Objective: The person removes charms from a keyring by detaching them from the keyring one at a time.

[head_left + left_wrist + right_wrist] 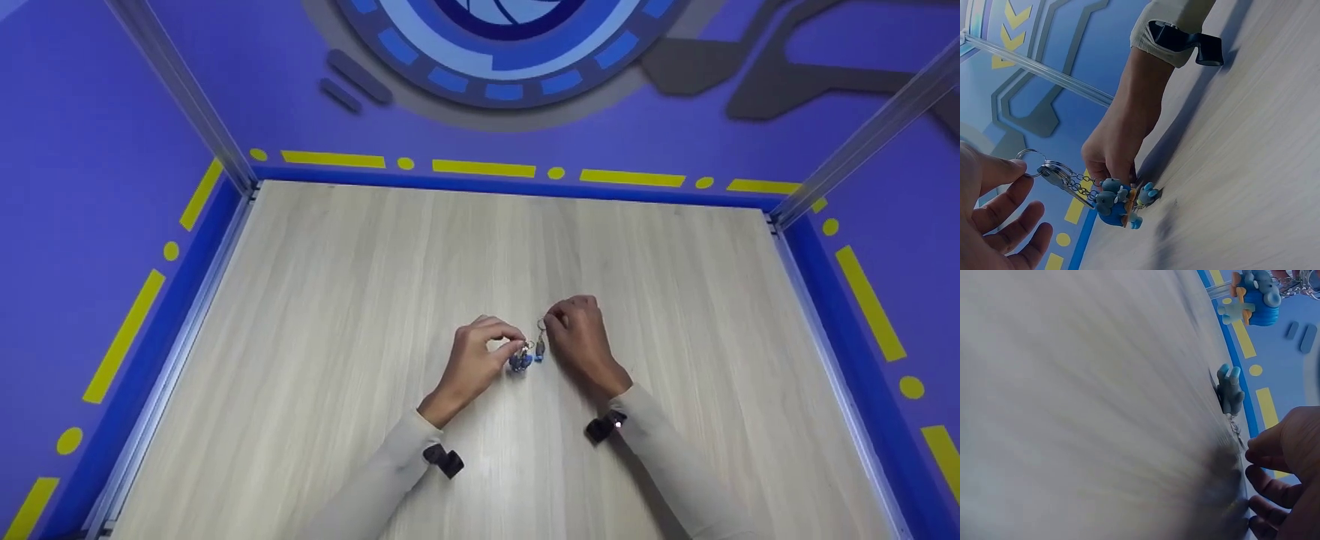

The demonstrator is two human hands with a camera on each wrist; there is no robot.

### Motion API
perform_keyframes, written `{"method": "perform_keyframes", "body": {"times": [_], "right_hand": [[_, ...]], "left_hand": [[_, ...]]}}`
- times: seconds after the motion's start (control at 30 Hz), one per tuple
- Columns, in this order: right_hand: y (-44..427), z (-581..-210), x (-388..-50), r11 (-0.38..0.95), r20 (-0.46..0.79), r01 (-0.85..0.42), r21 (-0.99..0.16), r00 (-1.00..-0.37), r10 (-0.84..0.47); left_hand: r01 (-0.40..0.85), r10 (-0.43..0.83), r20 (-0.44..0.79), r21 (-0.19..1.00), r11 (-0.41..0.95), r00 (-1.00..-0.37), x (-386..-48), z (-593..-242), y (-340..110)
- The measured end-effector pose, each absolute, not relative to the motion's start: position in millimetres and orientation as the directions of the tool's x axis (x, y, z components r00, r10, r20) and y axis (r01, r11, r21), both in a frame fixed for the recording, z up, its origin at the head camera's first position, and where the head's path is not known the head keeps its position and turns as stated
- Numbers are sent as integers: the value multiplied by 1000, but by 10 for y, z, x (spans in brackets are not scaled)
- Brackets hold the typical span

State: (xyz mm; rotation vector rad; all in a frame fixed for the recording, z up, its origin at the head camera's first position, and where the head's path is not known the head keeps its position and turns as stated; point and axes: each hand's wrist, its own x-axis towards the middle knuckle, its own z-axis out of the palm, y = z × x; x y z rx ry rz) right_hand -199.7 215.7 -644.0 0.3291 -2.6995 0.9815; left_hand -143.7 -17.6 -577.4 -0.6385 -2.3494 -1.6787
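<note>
Our left fingers [1005, 203] pinch a key ring [1030, 150] hung with keys [1075, 193] and blue figures [1111, 209]; our right fingers [1272, 487] pinch a toy keychain [1230, 392] by its end, just right, mid-tabletop [375, 262]. Around the pale wood, blue-purple walls [112, 187] with yellow dashes [484, 168] stand left, right and far.

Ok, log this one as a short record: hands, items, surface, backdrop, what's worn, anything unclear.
left hand: thumb and finger pinch a key ring
on that ring: blue-grey figurines on chains
right hand: fingertips at the ring of a separate figurine keychain
keychain position: between the hands, down by the tabletop
surface: pale wood-grain tabletop
backdrop: blue-purple panels with yellow marks
worn: light sleeves, black wrist devices
unclear: whether the right hand grips that keychain's ring
</note>
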Motion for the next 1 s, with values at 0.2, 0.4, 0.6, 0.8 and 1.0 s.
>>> {"method": "perform_keyframes", "body": {"times": [0.2,0.4,0.6,0.8,1.0], "right_hand": [[2141,-6326,-1904,710,294,-297,-638,-947,-132],[2116,-6096,-1734,678,374,-394,-621,-909,-186],[2084,-5919,-1577,644,466,-498,-581,-852,-238],[2080,-5819,-1438,592,526,-563,-576,-810,-259],[2090,-5783,-1348,555,540,-598,-578,-790,-288]], "left_hand": [[445,245,387,856,261,-889,-1442,-5777,-178],[444,247,384,854,272,-890,-1440,-5783,-193],[462,249,401,840,285,-882,-1451,-5771,-229],[453,251,390,844,288,-886,-1470,-5762,-242],[466,244,406,835,293,-881,-1497,-5745,-255]]}}
